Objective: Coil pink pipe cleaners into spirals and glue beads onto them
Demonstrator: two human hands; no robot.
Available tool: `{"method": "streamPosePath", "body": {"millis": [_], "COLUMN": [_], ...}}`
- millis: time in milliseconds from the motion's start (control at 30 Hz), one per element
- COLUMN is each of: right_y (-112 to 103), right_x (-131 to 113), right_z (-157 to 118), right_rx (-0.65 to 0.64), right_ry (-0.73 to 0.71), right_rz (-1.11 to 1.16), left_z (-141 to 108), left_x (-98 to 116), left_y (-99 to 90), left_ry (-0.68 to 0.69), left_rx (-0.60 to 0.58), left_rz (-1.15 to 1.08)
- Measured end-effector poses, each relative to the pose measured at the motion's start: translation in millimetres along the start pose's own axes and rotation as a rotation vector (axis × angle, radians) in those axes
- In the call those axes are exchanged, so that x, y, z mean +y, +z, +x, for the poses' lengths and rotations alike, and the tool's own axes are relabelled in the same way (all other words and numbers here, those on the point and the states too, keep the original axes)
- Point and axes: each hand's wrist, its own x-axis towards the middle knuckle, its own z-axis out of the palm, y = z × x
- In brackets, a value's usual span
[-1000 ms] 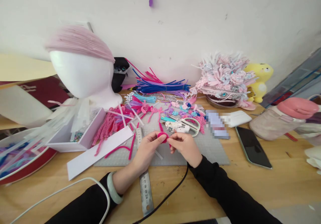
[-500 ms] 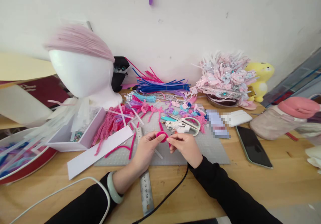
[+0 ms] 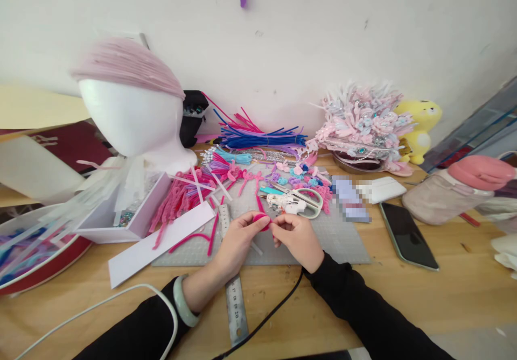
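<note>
Between the fingertips of both hands is a small coil of hot-pink pipe cleaner (image 3: 262, 220), held above the grey cutting mat (image 3: 339, 244). My left hand (image 3: 238, 239) pinches the coil between thumb and finger. My right hand (image 3: 297, 237) pinches at the coil's right side, its thumb and finger closed; the part it grips is mostly hidden. Just behind the hands lie white-handled scissors (image 3: 313, 203). A steel ruler (image 3: 236, 311) passes under my left wrist. Loose pink pipe cleaners (image 3: 212, 236) rest on the mat to the left.
Around the mat are a white strip (image 3: 161, 247), a box of beads (image 3: 121, 233), a white head form (image 3: 129, 112), bundled blue stems (image 3: 262, 138), a pink flowered headpiece (image 3: 359, 123), a phone (image 3: 407, 236) and a pink-lidded bottle (image 3: 452, 193). A black cable (image 3: 278, 309) runs in front.
My right hand has shifted slightly left, closer to my left fingers. Less of the pink piece shows below my right fingertips, and the coil looks slightly more tilted.
</note>
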Motion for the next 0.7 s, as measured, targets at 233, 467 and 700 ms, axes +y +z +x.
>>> {"method": "streamPosePath", "body": {"millis": [233,467,700], "right_y": [2.1,-1.3,-1.7], "right_x": [-0.7,-4.0,-4.4], "right_z": [-2.0,1.2,-0.3], "right_rx": [-0.013,0.03,0.039], "right_ry": [0.007,0.06,0.034], "right_rz": [0.019,0.109,0.128], "left_z": [1.6,2.5,12.2], "left_x": [-1.9,6.7,1.1], "left_y": [-3.0,-6.7,-12.4], "left_ry": [-0.033,0.071,0.006], "left_rx": [0.049,-0.047,0.148], "left_rz": [0.012,0.098,0.098]}}
